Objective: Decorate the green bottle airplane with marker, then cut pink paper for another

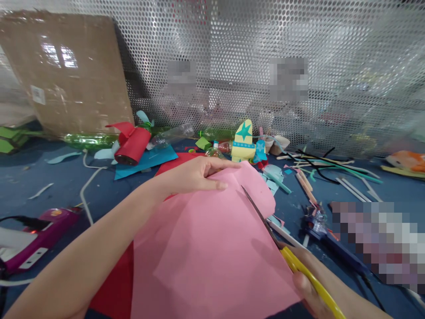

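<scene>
A large pink paper sheet (206, 248) fills the lower middle, held over the table. My left hand (202, 175) grips its far edge, thumb on top and the other fingers partly hidden behind it. In my right hand (308, 274) are scissors with yellow handles (302, 266), their dark blades (260, 212) lying along a cut in the pink sheet. Right of the blades a rounded pink flap (260, 190) curls away. Beneath the pink paper, red paper (114, 283) shows at the left and behind.
A purple power strip (49, 243) lies at left, a blue glue gun (335, 248) at right. Plastic bottles (89, 141), a red-wrapped bottle (133, 144), a yellow star-marked paper piece (244, 141) and thin strips (332, 166) line the back. Cardboard (69, 75) leans against a perforated metal panel (226, 48).
</scene>
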`<move>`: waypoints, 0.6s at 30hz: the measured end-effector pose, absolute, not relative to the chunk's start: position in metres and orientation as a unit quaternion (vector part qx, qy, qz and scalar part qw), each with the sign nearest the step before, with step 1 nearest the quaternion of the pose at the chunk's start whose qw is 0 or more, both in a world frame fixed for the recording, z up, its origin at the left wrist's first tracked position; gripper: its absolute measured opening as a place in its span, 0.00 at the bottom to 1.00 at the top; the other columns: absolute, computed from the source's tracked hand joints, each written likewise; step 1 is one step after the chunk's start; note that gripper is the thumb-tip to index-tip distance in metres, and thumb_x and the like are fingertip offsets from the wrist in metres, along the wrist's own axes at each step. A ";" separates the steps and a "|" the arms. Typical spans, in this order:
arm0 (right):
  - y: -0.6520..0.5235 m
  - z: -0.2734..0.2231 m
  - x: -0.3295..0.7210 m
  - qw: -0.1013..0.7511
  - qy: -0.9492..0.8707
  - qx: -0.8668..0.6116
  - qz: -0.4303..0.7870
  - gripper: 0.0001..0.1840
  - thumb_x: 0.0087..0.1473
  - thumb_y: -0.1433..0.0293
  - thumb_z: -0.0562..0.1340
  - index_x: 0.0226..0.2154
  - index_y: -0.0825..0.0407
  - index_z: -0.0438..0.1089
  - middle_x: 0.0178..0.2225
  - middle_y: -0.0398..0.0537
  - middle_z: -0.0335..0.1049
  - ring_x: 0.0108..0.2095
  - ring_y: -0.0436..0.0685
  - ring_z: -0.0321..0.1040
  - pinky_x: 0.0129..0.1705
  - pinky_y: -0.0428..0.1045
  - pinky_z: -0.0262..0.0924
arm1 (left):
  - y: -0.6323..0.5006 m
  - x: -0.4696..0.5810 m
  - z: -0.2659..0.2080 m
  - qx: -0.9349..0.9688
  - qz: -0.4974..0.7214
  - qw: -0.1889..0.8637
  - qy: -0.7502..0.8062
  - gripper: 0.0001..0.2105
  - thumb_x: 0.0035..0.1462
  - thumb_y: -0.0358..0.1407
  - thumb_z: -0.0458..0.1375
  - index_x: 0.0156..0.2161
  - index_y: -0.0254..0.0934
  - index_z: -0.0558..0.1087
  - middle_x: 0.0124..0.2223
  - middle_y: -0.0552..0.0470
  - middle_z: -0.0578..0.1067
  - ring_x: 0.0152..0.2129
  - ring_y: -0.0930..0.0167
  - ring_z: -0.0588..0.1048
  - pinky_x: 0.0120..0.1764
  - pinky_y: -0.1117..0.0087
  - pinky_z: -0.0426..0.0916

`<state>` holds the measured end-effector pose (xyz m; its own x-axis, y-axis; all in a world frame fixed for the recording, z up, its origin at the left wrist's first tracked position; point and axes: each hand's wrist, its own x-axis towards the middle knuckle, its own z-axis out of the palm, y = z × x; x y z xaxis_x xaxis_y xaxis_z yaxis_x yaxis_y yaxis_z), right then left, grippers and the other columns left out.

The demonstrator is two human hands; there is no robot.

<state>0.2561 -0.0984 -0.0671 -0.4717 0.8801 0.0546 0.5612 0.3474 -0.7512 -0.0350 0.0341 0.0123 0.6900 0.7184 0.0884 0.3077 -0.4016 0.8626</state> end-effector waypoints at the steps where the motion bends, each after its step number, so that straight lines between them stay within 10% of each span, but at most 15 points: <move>1: -0.098 -0.066 0.256 0.225 -0.784 -0.461 0.349 0.33 0.59 0.44 0.47 0.53 0.46 0.69 0.39 0.52 0.76 0.43 0.66 0.74 0.41 0.56 0.71 | 0.034 -0.035 0.012 0.804 0.233 0.447 0.316 0.26 0.55 0.32 0.62 0.59 0.47 0.67 0.62 0.55 0.67 0.58 0.63 0.66 0.55 0.66 0.64; 7: -0.094 -0.048 0.244 0.208 -0.794 -0.439 0.366 0.38 0.57 0.39 0.42 0.44 0.46 0.74 0.27 0.48 0.74 0.26 0.60 0.72 0.28 0.51 0.70 | 0.034 -0.035 0.013 0.796 0.231 0.466 0.311 0.26 0.57 0.32 0.61 0.60 0.48 0.66 0.64 0.55 0.65 0.60 0.62 0.65 0.56 0.63 0.63; 18: -0.092 -0.033 0.237 0.226 -0.803 -0.385 0.395 0.37 0.56 0.40 0.47 0.54 0.45 0.68 0.42 0.52 0.78 0.30 0.60 0.75 0.32 0.50 0.70 | 0.025 -0.029 0.010 0.786 0.209 0.507 0.286 0.28 0.56 0.34 0.62 0.61 0.46 0.64 0.60 0.51 0.70 0.55 0.62 0.70 0.53 0.64 0.66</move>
<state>0.2372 -0.0921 -0.0333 -0.6016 0.7966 0.0586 0.4402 0.3919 -0.8079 -0.0285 0.0254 0.0097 0.7494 0.6610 0.0384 0.2378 -0.3228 0.9161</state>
